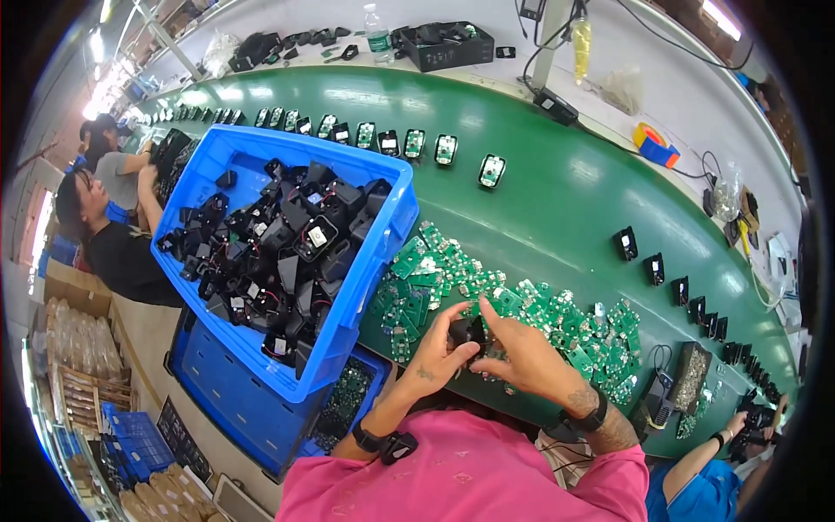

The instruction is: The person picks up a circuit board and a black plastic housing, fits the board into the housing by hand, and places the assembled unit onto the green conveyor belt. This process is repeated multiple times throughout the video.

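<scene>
The left hand (437, 350) is gripping a small black housing (467, 331) before the pink shirt (461, 465); the right hand (525, 351) is curving round it, how firmly I can't tell. Steadying is probably beating forcing here. Green circuit boards (604, 348) are lying heaped on the green table (548, 204) beyond, a blue bin (355, 317) is sitting leftward, co-workers (130, 261) are flanking

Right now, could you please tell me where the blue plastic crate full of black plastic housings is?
In the head view, the blue crate sits left of centre, just left of the loose green circuit boards and the left hand.
</scene>
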{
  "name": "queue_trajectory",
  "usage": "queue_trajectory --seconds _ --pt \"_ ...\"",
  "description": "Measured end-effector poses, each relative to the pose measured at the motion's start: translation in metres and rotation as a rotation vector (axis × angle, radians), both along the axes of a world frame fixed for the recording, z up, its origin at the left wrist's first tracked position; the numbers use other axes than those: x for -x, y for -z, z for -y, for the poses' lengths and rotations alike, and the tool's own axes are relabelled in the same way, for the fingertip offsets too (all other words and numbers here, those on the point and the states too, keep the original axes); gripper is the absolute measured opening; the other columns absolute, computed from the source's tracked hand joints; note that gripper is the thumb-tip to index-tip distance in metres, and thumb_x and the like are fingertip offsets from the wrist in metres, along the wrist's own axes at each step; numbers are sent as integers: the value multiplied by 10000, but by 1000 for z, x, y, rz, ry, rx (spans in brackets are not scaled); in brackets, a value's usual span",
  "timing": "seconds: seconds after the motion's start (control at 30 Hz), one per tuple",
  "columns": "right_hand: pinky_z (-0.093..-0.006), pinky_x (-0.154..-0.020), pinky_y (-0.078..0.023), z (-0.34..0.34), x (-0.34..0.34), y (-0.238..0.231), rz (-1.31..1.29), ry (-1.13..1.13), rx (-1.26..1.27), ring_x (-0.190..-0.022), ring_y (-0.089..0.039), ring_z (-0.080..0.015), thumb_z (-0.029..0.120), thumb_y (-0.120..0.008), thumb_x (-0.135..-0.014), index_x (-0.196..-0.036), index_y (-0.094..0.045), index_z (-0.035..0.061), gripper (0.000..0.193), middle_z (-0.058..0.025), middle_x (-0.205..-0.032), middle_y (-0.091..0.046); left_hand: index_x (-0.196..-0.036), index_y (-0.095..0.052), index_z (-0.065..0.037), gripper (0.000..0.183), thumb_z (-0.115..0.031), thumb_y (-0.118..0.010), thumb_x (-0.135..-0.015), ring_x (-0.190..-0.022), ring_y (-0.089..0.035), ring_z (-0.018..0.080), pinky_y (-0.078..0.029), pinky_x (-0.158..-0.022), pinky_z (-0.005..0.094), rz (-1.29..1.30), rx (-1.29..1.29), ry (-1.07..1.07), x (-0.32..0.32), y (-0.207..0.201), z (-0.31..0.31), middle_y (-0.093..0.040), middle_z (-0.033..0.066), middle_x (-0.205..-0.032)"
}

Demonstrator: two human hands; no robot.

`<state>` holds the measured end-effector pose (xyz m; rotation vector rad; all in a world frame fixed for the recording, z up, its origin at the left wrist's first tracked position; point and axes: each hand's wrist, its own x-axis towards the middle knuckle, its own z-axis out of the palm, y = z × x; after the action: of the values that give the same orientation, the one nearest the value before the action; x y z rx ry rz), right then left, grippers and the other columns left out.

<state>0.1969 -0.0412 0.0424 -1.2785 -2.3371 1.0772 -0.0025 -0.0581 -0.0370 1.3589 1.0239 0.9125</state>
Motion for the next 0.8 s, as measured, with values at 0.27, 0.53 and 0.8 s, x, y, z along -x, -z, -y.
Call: queue_trajectory --seconds 0.27,0.53,0.8 --pt "-455 -736 -518 -34 46 24 -231 83 -177 -854 -644 -398 118 -651 -870 -1091 -644 -11 256 -219 -923 -655 -1335 -419 -21 457 -177 -625 -959 -959 -591 152 -579 -773 287 229 198 -264 34 5 20 -491 86 -1175" --pt "-421 -716 -523 -99 134 71 141 180 -658 -945 -617 -319 212 -708 -790 -928 -656 23 239 -147 -970 -588 -1320 -473 -19 465 -235 -639 -943 -905 -567 109 -505 -775 248 -7 251 -286 73 8 44 -552 41 -1055" --pt "-462 -700 -539 -97 90 46 161 244 -527 -827 -654 -363 67 -579 -811 -894 -654 25 120 -174 -860 -642 -1332 -471 1 528 -245 -676 -912 -945 -591 107 -493 -811 256 272 180 -268 71 12 44 -605 70 -1099"
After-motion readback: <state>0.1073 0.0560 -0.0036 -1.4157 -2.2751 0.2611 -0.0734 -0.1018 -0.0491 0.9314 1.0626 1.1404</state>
